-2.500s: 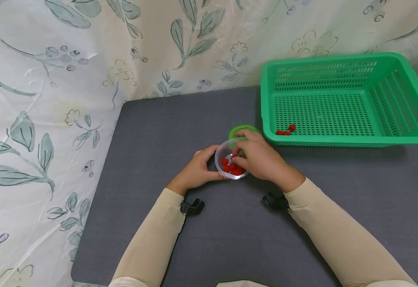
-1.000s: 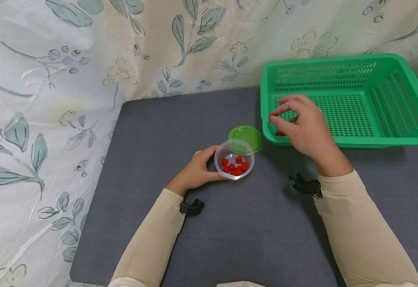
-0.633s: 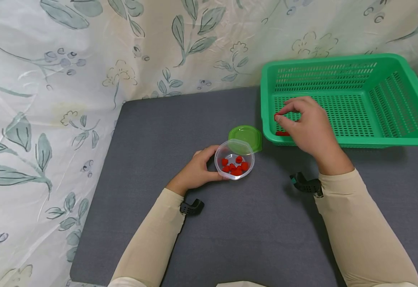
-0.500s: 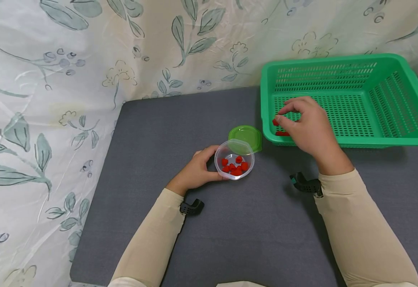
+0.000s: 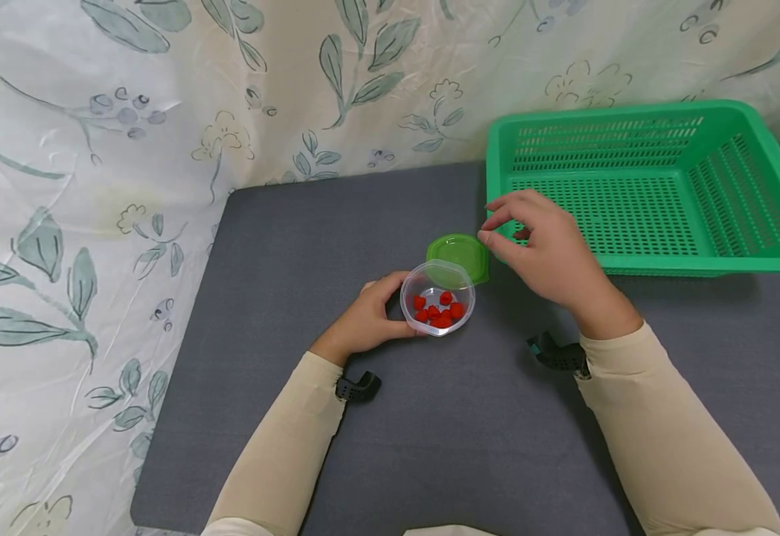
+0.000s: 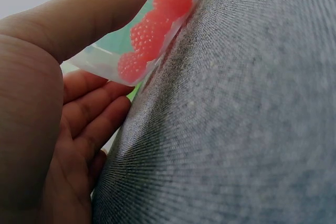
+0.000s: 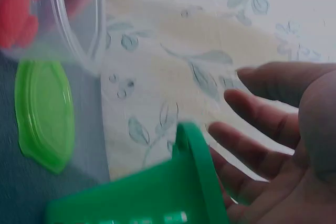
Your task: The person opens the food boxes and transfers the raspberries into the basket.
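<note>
My left hand (image 5: 366, 318) holds a small clear plastic tub (image 5: 458, 275) upright on the table, thumb and fingers round its side. Several red raspberries (image 5: 445, 298) lie on its bottom; in the left wrist view the raspberries (image 6: 149, 35) show through the wall beside my thumb. Over the left rim of the green basket my right hand (image 5: 551, 257) hovers with nothing in its fingers. The right wrist view shows its fingers (image 7: 247, 145) loosely bent, the thumb apart from them. Behind the tub lies a bright green lid (image 5: 468, 257). My right hand hides the raspberries in the basket's near left corner.
The green slotted basket (image 5: 658, 262) stands at the back right of the dark grey table (image 5: 309, 238). A leaf-patterned cloth (image 5: 363, 141) hangs behind and to the left of the table.
My right hand took a raspberry from the tub to the basket's left end and let it go there. It has since moved back left toward the lid. The left hand stayed put.
</note>
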### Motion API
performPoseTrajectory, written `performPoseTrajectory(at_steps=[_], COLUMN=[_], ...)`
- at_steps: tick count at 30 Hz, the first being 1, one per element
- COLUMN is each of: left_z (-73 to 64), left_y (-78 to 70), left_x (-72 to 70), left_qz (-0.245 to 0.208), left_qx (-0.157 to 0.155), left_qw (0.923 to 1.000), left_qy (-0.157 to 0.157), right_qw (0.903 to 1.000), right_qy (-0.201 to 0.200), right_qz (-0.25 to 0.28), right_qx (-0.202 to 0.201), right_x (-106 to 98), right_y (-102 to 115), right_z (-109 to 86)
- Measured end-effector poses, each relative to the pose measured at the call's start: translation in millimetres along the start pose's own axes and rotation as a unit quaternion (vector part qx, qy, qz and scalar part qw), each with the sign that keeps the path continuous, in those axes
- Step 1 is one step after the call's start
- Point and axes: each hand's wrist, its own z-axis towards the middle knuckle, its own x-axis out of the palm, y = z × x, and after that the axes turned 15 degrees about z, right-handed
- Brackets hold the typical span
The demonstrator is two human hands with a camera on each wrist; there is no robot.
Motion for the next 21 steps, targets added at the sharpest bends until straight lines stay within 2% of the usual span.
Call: performPoseTrajectory(at_steps=[4, 10, 17, 21], left_z=[0.1, 0.8, -0.6, -0.4], left_y=[-1.4, -2.6, 2.2, 1.4], left_x=[-1.0, -2.1, -1.1, -1.8], left_qz=[-0.001, 0.001, -0.007, -0.013], left_qx=[-0.006, 0.003, 0.012, 0.016], left_qw=[1.0000, 1.0000, 0.9999, 0.9998], left_qy=[0.003, 0.005, 0.002, 0.004], right_qw=[0.9990, 0.9969, 0.9880, 0.9828], right_qy=[0.034, 0.069, 0.154, 0.180], right_qz=[-0.006, -0.009, -0.011, -0.039], right_qx=[-0.029, -0.037, -0.010, 0.013], right_x=[13.5, 29.3, 43.7, 48.4], right_y=[3.5, 7.7, 3.5, -2.0], right_z=[-1.3, -4.0, -5.3, -4.9])
